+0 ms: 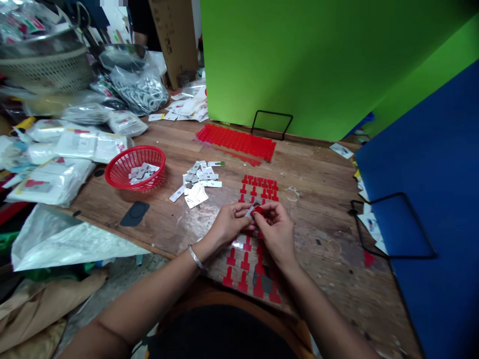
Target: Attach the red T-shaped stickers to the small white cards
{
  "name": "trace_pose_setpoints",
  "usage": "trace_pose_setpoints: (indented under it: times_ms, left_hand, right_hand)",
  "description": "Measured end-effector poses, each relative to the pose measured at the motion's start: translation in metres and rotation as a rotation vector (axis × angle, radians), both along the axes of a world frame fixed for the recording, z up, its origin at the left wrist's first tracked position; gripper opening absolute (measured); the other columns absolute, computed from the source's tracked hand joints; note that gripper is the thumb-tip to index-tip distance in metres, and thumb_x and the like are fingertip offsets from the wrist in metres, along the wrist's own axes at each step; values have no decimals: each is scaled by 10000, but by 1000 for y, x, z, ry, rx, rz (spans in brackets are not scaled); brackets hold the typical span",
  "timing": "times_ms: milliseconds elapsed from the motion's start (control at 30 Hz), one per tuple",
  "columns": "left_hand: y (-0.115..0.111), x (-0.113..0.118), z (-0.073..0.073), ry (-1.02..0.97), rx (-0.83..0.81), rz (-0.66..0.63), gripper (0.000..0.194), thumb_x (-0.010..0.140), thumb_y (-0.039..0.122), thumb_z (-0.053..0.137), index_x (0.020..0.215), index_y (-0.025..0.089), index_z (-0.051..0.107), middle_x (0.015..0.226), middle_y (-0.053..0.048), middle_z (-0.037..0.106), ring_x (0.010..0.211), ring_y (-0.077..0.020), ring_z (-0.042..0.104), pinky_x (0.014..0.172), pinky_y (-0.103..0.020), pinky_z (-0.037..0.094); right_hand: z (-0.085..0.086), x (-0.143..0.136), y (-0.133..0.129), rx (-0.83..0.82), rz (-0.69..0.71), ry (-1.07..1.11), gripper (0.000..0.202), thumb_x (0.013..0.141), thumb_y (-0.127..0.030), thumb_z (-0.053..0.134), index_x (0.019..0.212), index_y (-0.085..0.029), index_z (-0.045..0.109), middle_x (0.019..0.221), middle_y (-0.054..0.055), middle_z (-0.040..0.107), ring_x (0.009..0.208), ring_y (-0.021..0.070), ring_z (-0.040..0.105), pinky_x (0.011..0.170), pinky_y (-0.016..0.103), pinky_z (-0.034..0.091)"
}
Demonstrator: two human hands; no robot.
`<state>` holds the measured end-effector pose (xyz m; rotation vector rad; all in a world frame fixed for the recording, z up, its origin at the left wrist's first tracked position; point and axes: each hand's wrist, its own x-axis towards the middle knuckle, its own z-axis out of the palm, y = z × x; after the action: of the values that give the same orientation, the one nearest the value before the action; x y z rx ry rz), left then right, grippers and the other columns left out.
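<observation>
My left hand [229,222] is closed on a small grey-and-white tag [250,211], pinched between thumb and fingers. My right hand [279,232] meets it from the right, thumb and fingers closed on a small red piece [257,210] that touches the tag. Fingers partly cover both. Beneath my hands, rows of red T-shaped cutouts [245,260] lie on the wooden table. A loose pile of similar white and grey tags [200,178] lies to the left of my hands. More tags sit in a red plastic basket [160,158] farther left.
Red strips [235,142] lie at the back near a green panel [292,65] with a black wire stand [272,112]. A blue panel [430,199] borders the right. Plastic-wrapped packs [78,144] crowd the left. A dark flat piece [135,214] lies near the table edge.
</observation>
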<state>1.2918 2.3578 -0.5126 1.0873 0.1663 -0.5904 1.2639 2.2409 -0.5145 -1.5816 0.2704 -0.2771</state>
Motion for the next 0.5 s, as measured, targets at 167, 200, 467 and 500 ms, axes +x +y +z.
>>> trace_pose_setpoints:
  times_ms: [167,200,467,500]
  left_hand:
    - [-1,-1,0,-9,15,23,350,666,139,751,982,87,608,699,-43,684,589,-118,646,621,-236,537]
    - [-1,-1,0,-19,24,29,349,668,164,756,975,86,612,680,-40,680,577,-120,642,611,-240,537]
    - [-1,-4,8,-74,63,41,356,667,223,762,958,73,623,626,-36,680,532,-119,633,568,-221,523]
    - [-1,-5,9,-67,63,40,361,669,218,760,966,72,617,630,-40,682,543,-124,639,576,-226,526]
  right_hand:
    - [2,-3,2,5,4,-14,154,727,-258,654,799,-205,529,719,-36,581,586,107,574,542,236,508]
    - [2,-4,2,4,11,-21,144,746,-273,645,803,-205,531,722,-34,584,586,109,582,552,241,512]
    - [6,-8,-3,-346,-28,-147,72,817,-269,579,804,-198,588,912,40,569,798,160,584,612,264,492]
    - [8,-7,-5,-405,-51,-168,69,809,-255,581,778,-194,592,934,49,555,840,169,567,616,263,483]
